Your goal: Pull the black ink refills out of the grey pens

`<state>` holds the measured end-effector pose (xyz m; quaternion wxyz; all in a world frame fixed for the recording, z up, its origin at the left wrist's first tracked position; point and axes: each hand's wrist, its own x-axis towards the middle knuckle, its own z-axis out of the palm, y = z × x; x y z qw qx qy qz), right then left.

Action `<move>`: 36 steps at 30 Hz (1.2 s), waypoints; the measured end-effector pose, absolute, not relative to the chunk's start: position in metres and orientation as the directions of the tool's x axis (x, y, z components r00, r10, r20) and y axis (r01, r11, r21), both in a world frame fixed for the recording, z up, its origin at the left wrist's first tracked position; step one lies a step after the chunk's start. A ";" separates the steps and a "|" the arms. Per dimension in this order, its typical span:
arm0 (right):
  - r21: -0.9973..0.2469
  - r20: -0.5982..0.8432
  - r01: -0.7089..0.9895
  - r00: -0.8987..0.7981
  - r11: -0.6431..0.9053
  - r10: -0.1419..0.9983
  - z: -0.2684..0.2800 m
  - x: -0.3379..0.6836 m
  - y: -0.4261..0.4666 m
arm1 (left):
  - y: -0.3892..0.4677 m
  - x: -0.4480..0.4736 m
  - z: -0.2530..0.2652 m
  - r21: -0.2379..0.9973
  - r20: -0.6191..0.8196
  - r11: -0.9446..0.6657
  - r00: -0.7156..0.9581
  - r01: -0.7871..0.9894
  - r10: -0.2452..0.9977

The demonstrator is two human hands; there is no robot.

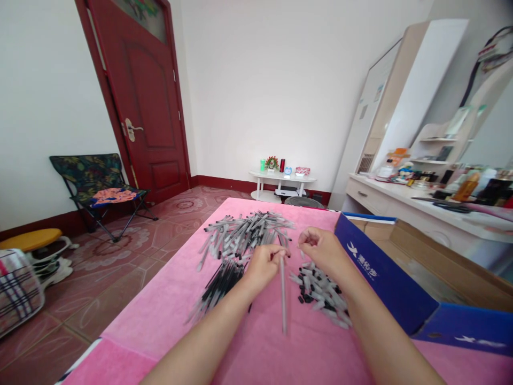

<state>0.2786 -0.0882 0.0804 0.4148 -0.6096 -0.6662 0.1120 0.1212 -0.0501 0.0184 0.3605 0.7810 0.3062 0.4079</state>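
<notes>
My left hand (265,266) is closed in a pinch round the top end of a translucent grey pen barrel (284,299), which points down toward me and looks slightly blurred. Just to its right, my right hand (320,247) has its fingers pinched together above the cap pile; a small pale bit shows under the fingertips, too unclear to name. Behind both hands spreads a loose heap of pens (236,235) with black ends. Slim dark pen refills (219,286) lie bundled left of my left forearm. Clear and black pen caps (320,294) are piled beneath my right hand.
A pink cloth (160,315) covers the table. On the right stands an open blue cardboard box (385,272), close to my right forearm. Beyond are a white dressing table (377,198) with bottles, a folding chair (96,176) and a red door (148,96).
</notes>
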 end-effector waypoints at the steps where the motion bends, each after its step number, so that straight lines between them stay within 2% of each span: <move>1: -0.655 0.411 0.723 0.094 0.221 0.907 0.078 0.280 -0.087 | -0.050 0.124 0.017 0.873 0.354 -0.470 0.498 0.127 0.791; 4: -0.624 0.337 0.762 0.063 0.173 0.939 0.070 0.283 -0.084 | -0.046 0.127 0.010 0.957 0.212 -0.283 0.516 0.061 0.830; 6: -0.592 0.245 0.788 -0.026 0.171 0.969 0.065 0.282 -0.089 | -0.041 0.125 0.003 0.960 0.205 -0.267 0.441 0.081 0.874; 9: -0.573 -0.041 0.799 -0.248 0.181 0.968 0.060 0.272 -0.105 | -0.030 0.118 -0.006 0.951 0.231 -0.284 0.329 0.123 0.916; 11: -0.571 -0.283 0.808 -0.361 0.147 0.889 0.058 0.258 -0.118 | -0.025 0.114 -0.010 0.951 0.233 -0.282 0.305 0.128 0.924; 12: -0.553 -0.362 0.822 -0.383 0.134 0.850 0.057 0.250 -0.124 | -0.024 0.113 -0.010 0.951 0.232 -0.281 0.305 0.127 0.924; 14: -0.466 -0.423 0.874 -0.357 0.138 0.833 0.055 0.234 -0.132 | -0.024 0.113 -0.010 0.949 0.238 -0.290 0.318 0.126 0.918; 17: -0.239 -0.367 0.954 -0.263 0.183 0.892 0.055 0.215 -0.136 | -0.027 0.113 -0.006 0.942 0.251 -0.309 0.333 0.132 0.909; 19: -0.130 -0.337 0.972 -0.230 0.197 0.913 0.056 0.207 -0.135 | -0.028 0.113 -0.004 0.940 0.255 -0.312 0.327 0.137 0.910; 23: -0.043 -0.311 0.979 -0.202 0.199 0.929 0.052 0.200 -0.133 | -0.027 0.113 -0.006 0.938 0.265 -0.321 0.324 0.131 0.908; 26: 0.009 -0.239 0.993 -0.112 0.117 0.965 0.054 0.201 -0.129 | -0.025 0.113 -0.008 0.938 0.265 -0.321 0.330 0.131 0.906; 31: 0.020 0.046 0.991 0.134 -0.135 0.990 0.097 0.254 -0.127 | -0.025 0.112 -0.007 0.925 0.312 -0.363 0.317 0.113 0.896; 32: 0.007 0.153 0.974 0.221 -0.224 0.963 0.110 0.273 -0.130 | -0.025 0.112 -0.006 0.922 0.321 -0.370 0.312 0.110 0.894; 33: -0.087 0.325 0.932 0.360 -0.352 0.874 0.121 0.294 -0.133 | -0.026 0.112 -0.006 0.921 0.326 -0.374 0.309 0.111 0.894; 36: -0.152 0.442 0.840 0.529 -0.520 0.724 0.138 0.356 -0.146 | -0.027 0.113 -0.006 0.923 0.320 -0.366 0.291 0.118 0.901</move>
